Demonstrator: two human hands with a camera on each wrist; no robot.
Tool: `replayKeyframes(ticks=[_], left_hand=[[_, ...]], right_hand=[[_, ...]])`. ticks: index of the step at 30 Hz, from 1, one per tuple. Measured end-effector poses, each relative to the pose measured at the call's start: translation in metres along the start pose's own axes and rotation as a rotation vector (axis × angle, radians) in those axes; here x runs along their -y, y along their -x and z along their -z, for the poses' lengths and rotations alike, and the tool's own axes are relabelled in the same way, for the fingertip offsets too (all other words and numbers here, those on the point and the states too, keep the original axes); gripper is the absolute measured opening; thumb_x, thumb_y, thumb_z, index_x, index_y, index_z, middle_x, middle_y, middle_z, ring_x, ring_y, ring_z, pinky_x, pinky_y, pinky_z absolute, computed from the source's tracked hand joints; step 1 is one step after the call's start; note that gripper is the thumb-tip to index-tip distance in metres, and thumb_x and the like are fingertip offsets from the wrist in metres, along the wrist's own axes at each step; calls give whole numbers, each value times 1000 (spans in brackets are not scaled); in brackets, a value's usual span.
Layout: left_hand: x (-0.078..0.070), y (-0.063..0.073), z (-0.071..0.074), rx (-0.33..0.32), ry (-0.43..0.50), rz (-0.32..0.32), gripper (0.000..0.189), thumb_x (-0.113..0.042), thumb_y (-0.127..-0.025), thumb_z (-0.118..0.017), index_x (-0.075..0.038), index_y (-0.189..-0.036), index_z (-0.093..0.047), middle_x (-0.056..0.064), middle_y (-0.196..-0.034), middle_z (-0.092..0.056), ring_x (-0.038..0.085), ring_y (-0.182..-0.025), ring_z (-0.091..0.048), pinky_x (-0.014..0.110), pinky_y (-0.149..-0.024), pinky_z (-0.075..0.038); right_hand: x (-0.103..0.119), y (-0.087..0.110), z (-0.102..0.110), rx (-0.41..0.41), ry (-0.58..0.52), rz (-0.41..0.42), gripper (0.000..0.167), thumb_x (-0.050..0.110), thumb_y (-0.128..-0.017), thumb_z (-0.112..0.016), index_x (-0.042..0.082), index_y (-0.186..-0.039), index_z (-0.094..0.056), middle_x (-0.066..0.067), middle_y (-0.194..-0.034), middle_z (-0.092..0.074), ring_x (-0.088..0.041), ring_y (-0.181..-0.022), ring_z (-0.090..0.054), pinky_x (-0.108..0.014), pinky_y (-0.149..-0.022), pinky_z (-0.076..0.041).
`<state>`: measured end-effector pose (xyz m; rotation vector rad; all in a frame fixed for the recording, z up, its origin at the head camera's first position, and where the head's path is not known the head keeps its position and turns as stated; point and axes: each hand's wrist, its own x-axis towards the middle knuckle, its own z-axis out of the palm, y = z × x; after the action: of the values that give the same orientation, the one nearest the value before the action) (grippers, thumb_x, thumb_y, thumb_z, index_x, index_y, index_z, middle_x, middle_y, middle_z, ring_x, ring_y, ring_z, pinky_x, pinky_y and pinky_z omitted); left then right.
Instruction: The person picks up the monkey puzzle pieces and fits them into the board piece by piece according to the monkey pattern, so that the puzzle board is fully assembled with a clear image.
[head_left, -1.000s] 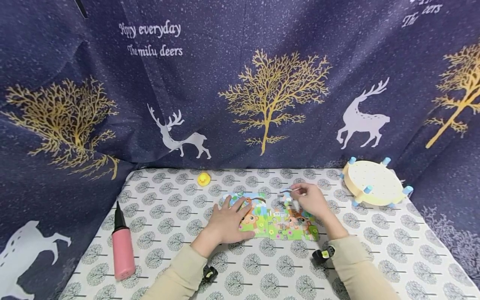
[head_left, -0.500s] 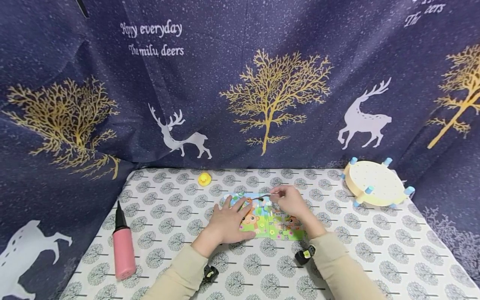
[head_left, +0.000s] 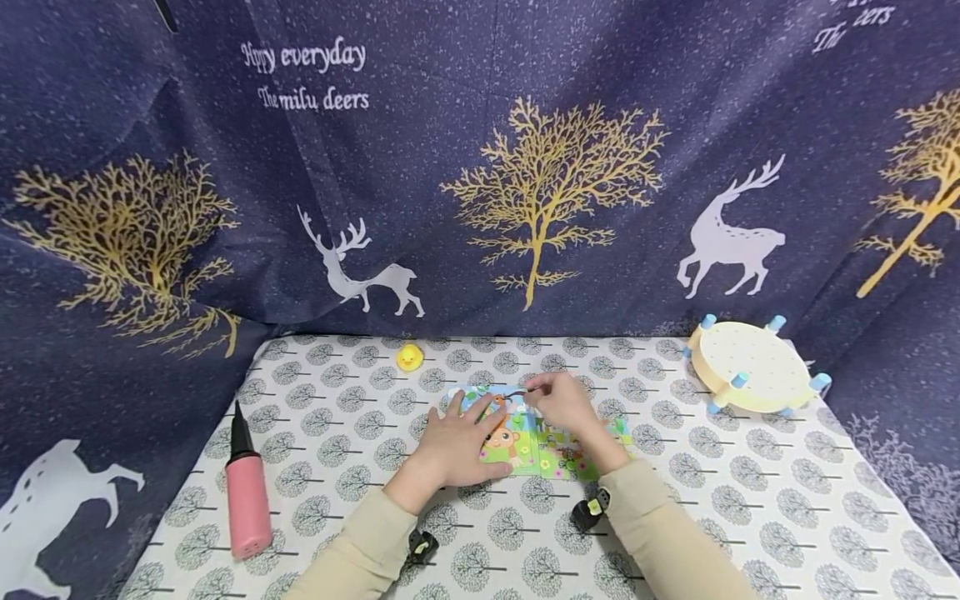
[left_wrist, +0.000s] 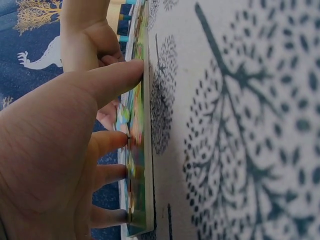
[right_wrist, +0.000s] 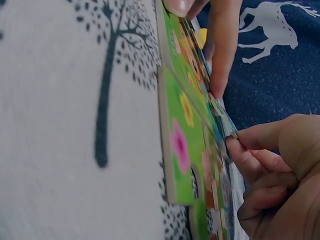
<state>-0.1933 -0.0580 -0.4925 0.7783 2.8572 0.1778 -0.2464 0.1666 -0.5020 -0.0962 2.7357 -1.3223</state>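
A colourful cartoon jigsaw puzzle [head_left: 527,454] lies flat on the table, its left part showing an orange animal and green grass. My left hand [head_left: 455,446] rests on that part with fingers spread, thumb near the lower edge. At the top edge, my right hand [head_left: 566,407] pinches a puzzle piece [right_wrist: 226,122] between thumb and fingertips, held tilted just over the left part. Other joined pieces [right_wrist: 180,135] with flowers and grass lie below the right hand; gaps show among them in the right wrist view. The forearm partly covers the right side in the head view.
A yellow rubber duck [head_left: 409,357] sits at the back. On the left lies a pink hand pump [head_left: 248,508] with a black nozzle. A cream round stand [head_left: 750,367] with blue-tipped legs is at the back right. A dark printed curtain [head_left: 480,167] hangs behind the table.
My right hand has moved left with the puzzle piece, from over the right part to the left part's upper edge. My left hand has stayed in place.
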Motion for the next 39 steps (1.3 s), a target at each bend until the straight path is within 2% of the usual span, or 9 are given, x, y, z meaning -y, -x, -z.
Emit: replayKeyframes(ticks=[5,11,13,19,25,29,33,39], left_hand=[[-1,1,2,-1,1,-3,92,-80,-89,-54,-32,-164,-33,2,-171,-25,51,-152,-21,81,-108,-29],[-1,0,3,0,12,7,92,-80,-88,-56,-32,-164,-34,2,-171,-25,51,-152,-20,81,-107,-29],[-2,0,3,1,9,9,92,-80,-88,-56,-33,-164,-34,2,-171,-25,51,-152,-20,81,-107,-29],[-2,0,4,5,1,12,91,-80,-88,-55,-32,-163,-35,2,-171,-25,50,-152,-21,81,-107,-30],[-3,-1,2,2,-10,11,92,-81,-88,-54,-32,-163,-36,2,-171,-26,51,-151,-22,81,-106,-31],[-5,-3,1,-4,-4,13,91,-81,-88,-54,-33,-163,-37,3,-170,-26,52,-150,-23,81,-106,-32],[-7,-4,2,-12,1,16,89,-80,-88,-54,-35,-162,-37,3,-170,-27,54,-149,-24,82,-105,-32],[-10,-6,2,-20,-4,24,89,-81,-87,-54,-36,-162,-37,5,-169,-30,57,-147,-25,82,-103,-33]], right_hand=[[5,2,-2,2,27,-10,20,17,-92,-76,11,-111,-79,-1,-92,-74,-17,-70,-63,-32,-60,-52],[4,1,-1,-4,56,13,19,19,-92,-76,13,-110,-79,-1,-99,-75,-17,-84,-68,-41,-80,-58],[1,0,-1,-7,53,17,18,19,-92,-76,13,-108,-79,-1,-100,-76,-17,-86,-69,-43,-83,-58],[-3,-3,-2,-18,47,21,15,20,-92,-78,15,-105,-80,1,-95,-76,-16,-82,-69,-41,-78,-59],[-4,-1,2,-24,35,35,13,18,-95,-74,14,-106,-80,-2,-103,-76,-17,-87,-70,-38,-78,-59],[-7,4,8,-25,32,41,14,17,-96,-73,13,-107,-79,-3,-106,-75,-20,-91,-69,-39,-76,-59],[-13,9,16,-37,53,66,11,17,-96,-74,14,-104,-80,-1,-100,-74,-21,-93,-68,-37,-75,-58],[-21,23,28,-20,43,72,11,19,-96,-75,12,-103,-79,-1,-96,-71,-21,-88,-66,-35,-68,-56]])
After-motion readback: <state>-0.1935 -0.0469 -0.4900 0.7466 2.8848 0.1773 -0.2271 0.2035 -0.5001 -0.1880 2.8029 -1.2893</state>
